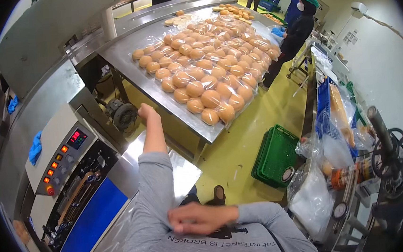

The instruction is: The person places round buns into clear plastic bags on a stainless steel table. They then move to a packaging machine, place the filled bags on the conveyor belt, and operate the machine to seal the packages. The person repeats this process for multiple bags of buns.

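My left arm stretches forward, and my left hand (147,111) is at its end in a loose fist, with no object visible in it. It is between the sealing machine's control panel and a steel table (137,79). Across my chest lies my right hand (201,218), blurred, with fingers bent. It is against the grey sleeve (153,186) of my left arm; whether it grips the cloth is unclear. Ahead, many round buns (210,98) in clear plastic bags cover much of the table.
The machine's control panel (60,160) has lit buttons, with a blue glove (35,148) on top. A motor (122,112) is under the left side. Stacked green crates (278,155) stand on the floor. A masked co-worker (298,29) stands right of the table. Plastic bags (312,199) lie at right.
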Available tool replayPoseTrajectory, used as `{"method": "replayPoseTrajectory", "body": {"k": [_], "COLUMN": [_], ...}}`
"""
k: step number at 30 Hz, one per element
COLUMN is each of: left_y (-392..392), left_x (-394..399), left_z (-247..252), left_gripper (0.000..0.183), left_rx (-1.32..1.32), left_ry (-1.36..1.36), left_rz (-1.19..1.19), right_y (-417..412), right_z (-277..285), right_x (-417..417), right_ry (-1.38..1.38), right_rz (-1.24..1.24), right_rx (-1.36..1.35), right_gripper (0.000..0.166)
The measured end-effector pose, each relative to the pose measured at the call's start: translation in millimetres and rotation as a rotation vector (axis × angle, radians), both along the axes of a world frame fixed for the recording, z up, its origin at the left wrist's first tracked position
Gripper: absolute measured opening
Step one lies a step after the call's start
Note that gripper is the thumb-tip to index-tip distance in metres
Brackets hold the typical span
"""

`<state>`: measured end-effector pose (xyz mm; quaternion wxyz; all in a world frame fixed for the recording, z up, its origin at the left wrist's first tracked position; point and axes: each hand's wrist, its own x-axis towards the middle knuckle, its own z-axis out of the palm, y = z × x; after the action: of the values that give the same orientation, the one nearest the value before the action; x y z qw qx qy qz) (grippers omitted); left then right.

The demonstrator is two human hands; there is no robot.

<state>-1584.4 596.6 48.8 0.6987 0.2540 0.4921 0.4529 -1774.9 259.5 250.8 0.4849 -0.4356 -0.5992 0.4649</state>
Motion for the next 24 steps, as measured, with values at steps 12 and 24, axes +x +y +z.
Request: {"method": "replayPoseTrajectory", "body": {"k": [12, 24], "left_y": [-316, -290], "left_x": [11, 108], "left_z": [105, 166], "left_gripper": [0.024, 0.019], "left_rx": [1.408, 0.928], "left_ry": [-0.07, -0.833], "left_rz": [-0.882, -1.73], "right_y": [104, 22], "right_z": [-105, -130], "right_x": [444, 694], "right_ry": [-0.319, 0.454], "right_rz": [-1.601, -1.658], "right_rx": [0.061, 0.008], "right_gripper": [0.023, 0.025]}}
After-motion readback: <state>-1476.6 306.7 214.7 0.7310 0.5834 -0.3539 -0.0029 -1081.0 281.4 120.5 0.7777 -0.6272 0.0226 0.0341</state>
